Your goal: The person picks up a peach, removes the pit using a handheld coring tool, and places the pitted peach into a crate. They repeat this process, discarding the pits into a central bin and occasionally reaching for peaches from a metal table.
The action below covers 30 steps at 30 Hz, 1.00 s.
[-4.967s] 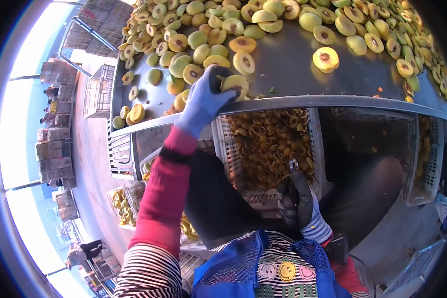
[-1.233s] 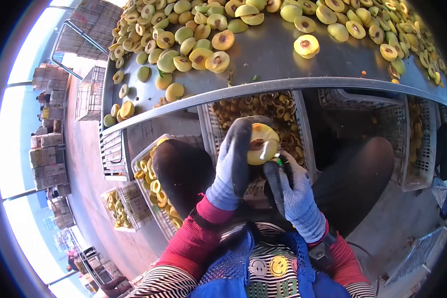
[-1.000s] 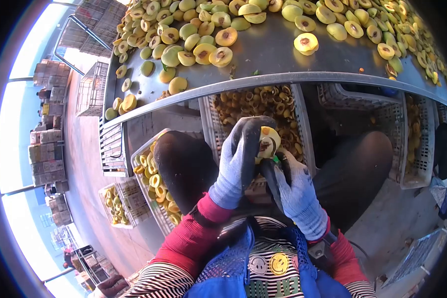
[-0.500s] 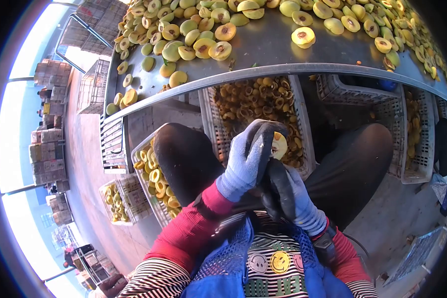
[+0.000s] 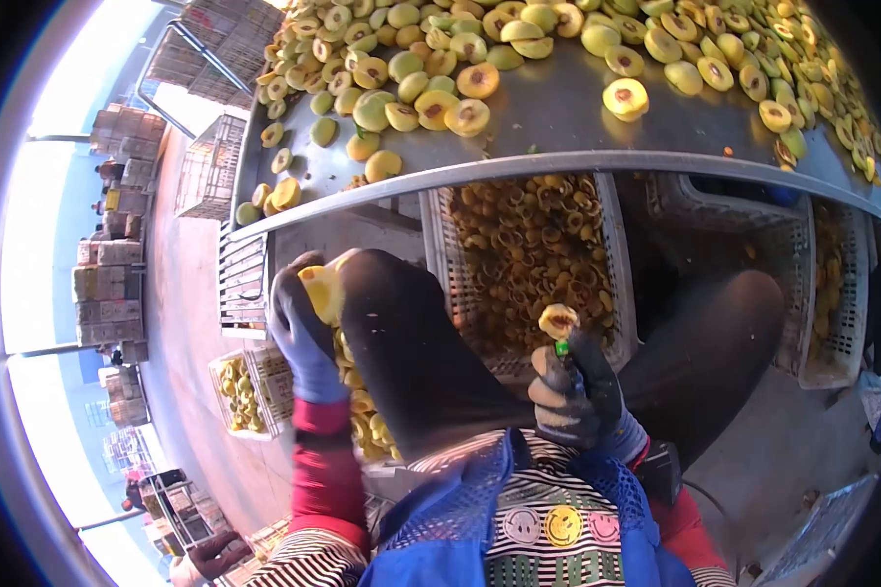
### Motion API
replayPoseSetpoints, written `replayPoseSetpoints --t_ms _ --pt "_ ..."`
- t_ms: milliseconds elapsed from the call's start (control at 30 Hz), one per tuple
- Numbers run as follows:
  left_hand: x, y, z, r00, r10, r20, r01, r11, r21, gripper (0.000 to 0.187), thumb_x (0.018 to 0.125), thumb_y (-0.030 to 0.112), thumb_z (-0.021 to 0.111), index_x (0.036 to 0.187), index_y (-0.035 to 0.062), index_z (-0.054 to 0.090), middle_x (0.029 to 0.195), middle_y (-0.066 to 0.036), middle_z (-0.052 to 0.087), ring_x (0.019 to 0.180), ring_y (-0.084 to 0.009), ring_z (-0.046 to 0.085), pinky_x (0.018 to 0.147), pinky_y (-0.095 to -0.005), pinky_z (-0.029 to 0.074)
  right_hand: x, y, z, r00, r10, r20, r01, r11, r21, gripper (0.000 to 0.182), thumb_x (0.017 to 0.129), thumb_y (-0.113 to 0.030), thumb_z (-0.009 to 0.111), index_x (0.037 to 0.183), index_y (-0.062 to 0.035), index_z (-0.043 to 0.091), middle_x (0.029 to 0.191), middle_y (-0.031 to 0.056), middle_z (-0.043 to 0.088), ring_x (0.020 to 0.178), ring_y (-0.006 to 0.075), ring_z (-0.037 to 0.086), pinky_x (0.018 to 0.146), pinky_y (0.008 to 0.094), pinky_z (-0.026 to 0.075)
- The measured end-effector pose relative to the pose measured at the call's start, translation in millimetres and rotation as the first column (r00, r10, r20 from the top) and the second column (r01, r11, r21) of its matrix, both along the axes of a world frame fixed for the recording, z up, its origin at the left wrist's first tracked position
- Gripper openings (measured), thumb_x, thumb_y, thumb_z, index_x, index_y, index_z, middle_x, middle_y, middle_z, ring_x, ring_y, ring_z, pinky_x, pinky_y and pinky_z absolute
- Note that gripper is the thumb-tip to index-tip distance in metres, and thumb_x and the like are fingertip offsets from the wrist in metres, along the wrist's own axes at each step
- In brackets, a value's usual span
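My left hand (image 5: 305,328), in a blue glove with dark palm, is over the crate at the left knee. Its fingers are closed round a yellow peach half (image 5: 323,292). Beneath it, more cut peach pieces (image 5: 367,411) show in the crate, partly hidden by the leg. My right hand (image 5: 579,391) is shut on a small pitting tool (image 5: 562,348), whose green part shows; the rest is hidden by the fingers. At the tool's tip is a cut-out peach core (image 5: 559,321). It is in front of a crate (image 5: 612,220) of brown-yellow cut-out pieces (image 5: 529,254).
A metal table (image 5: 558,127) with a raised rim (image 5: 578,161) holds many halved peaches (image 5: 468,117). Another white crate (image 5: 803,293) stands at right, and a small crate of fruit (image 5: 240,391) at left. Stacked crates (image 5: 108,303) line the far left.
My hands were together at one peach half; now they are apart. The left has moved left with the peach half, and the right shows the tool with a core at its tip.
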<state>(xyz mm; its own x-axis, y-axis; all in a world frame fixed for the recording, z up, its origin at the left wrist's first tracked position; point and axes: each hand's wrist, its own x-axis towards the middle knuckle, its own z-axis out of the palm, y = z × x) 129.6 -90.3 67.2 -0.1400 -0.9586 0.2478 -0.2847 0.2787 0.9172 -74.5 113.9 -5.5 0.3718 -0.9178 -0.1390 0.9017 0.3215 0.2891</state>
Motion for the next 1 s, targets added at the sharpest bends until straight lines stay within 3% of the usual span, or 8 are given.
replayPoseSetpoints --t_ms 67,100,200,333,667,767,833,1000 --pt "73 -58 -8 0.579 -0.030 0.815 -0.017 0.999 0.049 0.027 0.087 0.027 0.061 0.098 0.0028 0.067 0.088 -0.015 0.067 0.083 -0.0243 0.064 0.074 -0.0321 0.049 -1 -3 -7 1.000 0.014 0.015 -0.013 0.999 -0.040 0.048 0.096 -0.053 0.039 0.077 -0.0096 0.051 0.050 -0.0007 0.037 0.036 0.0075 0.031 0.033 0.0213 0.027" --pt "64 -63 1 0.503 -0.014 0.864 0.010 1.000 0.011 0.029 0.087 0.029 0.062 0.097 0.0030 0.067 0.088 -0.016 0.067 0.083 -0.0256 0.064 0.073 -0.0336 0.049 -1 -6 -11 0.998 0.002 0.059 0.001 0.998 -0.055 0.049 0.096 -0.053 0.037 0.082 -0.0077 0.051 0.053 0.0003 0.039 0.037 0.0080 0.034 0.033 0.0216 0.030" --pt "9 -94 17 0.683 -0.012 0.730 0.028 1.000 -0.010 0.041 0.082 0.042 0.065 0.094 0.0035 0.068 0.091 -0.016 0.068 0.085 -0.0288 0.065 0.075 -0.0379 0.049 4 -19 -26 0.993 -0.006 0.115 0.013 0.998 -0.063 0.052 0.098 -0.052 0.033 0.090 -0.0044 0.053 0.058 0.0022 0.042 0.038 0.0089 0.036 0.033 0.0229 0.032" --pt "-81 -167 -29 0.174 -0.159 0.972 0.130 0.982 0.138 0.060 0.072 0.055 0.069 0.105 0.0044 0.063 0.102 -0.016 0.067 0.097 -0.0326 0.063 0.084 -0.0409 0.048 1 -26 -34 0.998 0.028 -0.052 -0.027 1.000 0.010 0.054 0.098 -0.051 0.032 0.095 -0.0044 0.058 0.056 0.0015 0.042 0.037 0.0087 0.034 0.030 0.0237 0.030" --pt "-96 -221 -89 0.238 -0.183 0.954 0.263 0.958 0.118 0.081 0.065 0.053 0.076 0.119 -0.0010 0.049 0.109 -0.022 0.062 0.108 -0.0332 0.058 0.090 -0.0418 0.047 -14 -36 -28 0.980 0.017 -0.200 0.023 0.980 0.197 0.051 0.096 -0.052 0.038 0.083 -0.0074 0.059 0.049 -0.0010 0.034 0.032 0.0082 0.028 0.028 0.0233 0.024" --pt "-100 -211 -94 0.537 -0.393 0.747 0.399 0.898 0.186 0.070 0.073 0.040 0.076 0.119 -0.0035 0.048 0.105 -0.018 0.063 0.099 -0.0284 0.062 0.085 -0.0370 0.049 -13 -35 -27 0.958 0.080 -0.277 -0.012 0.971 0.240 0.050 0.095 -0.053 0.041 0.079 -0.0081 0.056 0.045 -0.0022 0.031 0.030 0.0076 0.026 0.028 0.0229 0.022" --pt "-116 -147 -53 0.821 -0.528 0.217 0.447 0.831 0.331 0.059 0.078 0.028 0.074 0.119 -0.0042 0.048 0.104 -0.012 0.061 0.093 -0.0189 0.061 0.082 -0.0302 0.049 -14 -33 -18 0.960 0.082 -0.267 -0.024 0.977 0.214 0.049 0.095 -0.052 0.040 0.081 -0.0075 0.055 0.045 -0.0021 0.032 0.031 0.0076 0.027 0.028 0.0230 0.023" --pt "-115 -8 -14 0.730 -0.441 -0.522 0.683 0.472 0.557 0.072 0.072 0.015 0.067 0.136 -0.0029 0.040 0.111 -0.008 0.059 0.091 -0.0133 0.058 0.074 -0.0194 0.047 -20 -50 26 0.900 -0.083 -0.428 0.060 0.996 -0.065 0.042 0.098 -0.043 0.041 0.091 -0.0039 0.055 0.060 0.0011 0.049 0.040 0.0090 0.043 0.036 0.0219 0.035"
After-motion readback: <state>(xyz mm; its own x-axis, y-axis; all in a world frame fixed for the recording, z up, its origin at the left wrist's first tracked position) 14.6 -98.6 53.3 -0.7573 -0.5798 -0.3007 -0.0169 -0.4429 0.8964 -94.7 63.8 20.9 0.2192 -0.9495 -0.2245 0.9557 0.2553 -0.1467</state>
